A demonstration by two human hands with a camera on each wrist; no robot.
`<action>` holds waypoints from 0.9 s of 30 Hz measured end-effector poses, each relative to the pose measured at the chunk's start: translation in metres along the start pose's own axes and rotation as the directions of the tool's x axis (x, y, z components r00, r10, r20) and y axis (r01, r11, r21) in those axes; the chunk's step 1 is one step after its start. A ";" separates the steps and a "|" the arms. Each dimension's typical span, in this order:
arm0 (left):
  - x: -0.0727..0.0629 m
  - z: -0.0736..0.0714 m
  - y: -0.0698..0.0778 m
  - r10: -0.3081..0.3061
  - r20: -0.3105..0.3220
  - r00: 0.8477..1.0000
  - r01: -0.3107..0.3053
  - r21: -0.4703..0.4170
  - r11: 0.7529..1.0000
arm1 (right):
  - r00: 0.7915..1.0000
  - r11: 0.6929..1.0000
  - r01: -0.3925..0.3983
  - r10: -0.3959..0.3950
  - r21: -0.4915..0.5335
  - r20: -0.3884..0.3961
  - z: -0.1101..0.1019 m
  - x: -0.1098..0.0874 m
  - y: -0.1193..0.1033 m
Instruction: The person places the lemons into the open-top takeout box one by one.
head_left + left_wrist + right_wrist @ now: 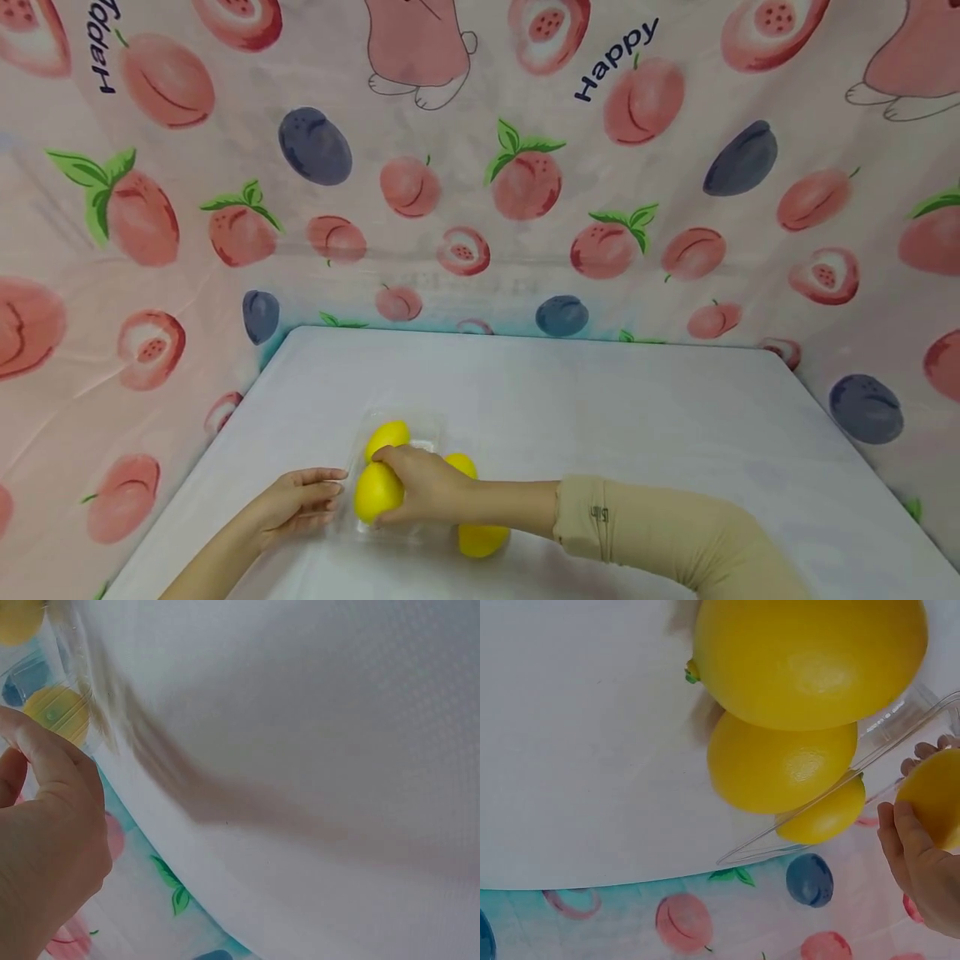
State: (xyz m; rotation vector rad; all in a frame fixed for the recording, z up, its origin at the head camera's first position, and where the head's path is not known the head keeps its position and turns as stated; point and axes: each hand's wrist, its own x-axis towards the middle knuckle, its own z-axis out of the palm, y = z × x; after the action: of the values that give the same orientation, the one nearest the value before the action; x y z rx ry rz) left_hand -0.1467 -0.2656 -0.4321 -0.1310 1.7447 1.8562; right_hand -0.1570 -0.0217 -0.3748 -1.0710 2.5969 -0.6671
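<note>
My right hand (431, 487) grips a yellow lemon (377, 493) over the near left part of a clear plastic tray (427, 427). Another lemon (387, 439) lies in the tray's far part. My left hand (300, 502) is at the tray's left side, its fingers extended toward the rim and nothing in them. In the right wrist view, the gripped lemon (936, 799) shows at the right, between thumb and fingers. The left wrist view has the left hand (56, 825) close to the tray, with a lemon (58, 714) seen through the clear wall.
Two more lemons lie on the white table (615, 417) right of the tray: one lemon (461, 464) beyond my right wrist, the other lemon (482, 542) nearer, partly covered by the forearm. A fruit-printed cloth (525, 250) hangs behind the table and along its sides.
</note>
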 end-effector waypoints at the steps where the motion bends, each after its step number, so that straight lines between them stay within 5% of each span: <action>1: 0.000 0.000 0.000 0.002 0.005 1.000 -0.002 -0.003 1.000 | 1.000 1.000 -0.001 0.001 0.003 0.005 0.000 0.000 -0.001; 20: 0.001 -0.009 0.002 0.037 0.109 0.993 -0.036 -0.008 0.999 | 0.999 0.999 -0.033 0.033 -0.005 0.024 0.012 0.015 -0.005; 27: 0.001 -0.005 -0.001 0.034 0.075 0.997 -0.032 -0.028 0.999 | 0.999 1.000 -0.029 0.029 0.003 0.016 0.016 0.019 -0.003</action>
State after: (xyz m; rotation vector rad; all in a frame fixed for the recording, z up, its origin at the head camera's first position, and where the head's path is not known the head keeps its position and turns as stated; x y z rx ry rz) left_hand -0.1491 -0.2700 -0.4339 -0.0420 1.6806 1.8844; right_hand -0.1620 -0.0428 -0.3882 -1.0312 2.5916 -0.6533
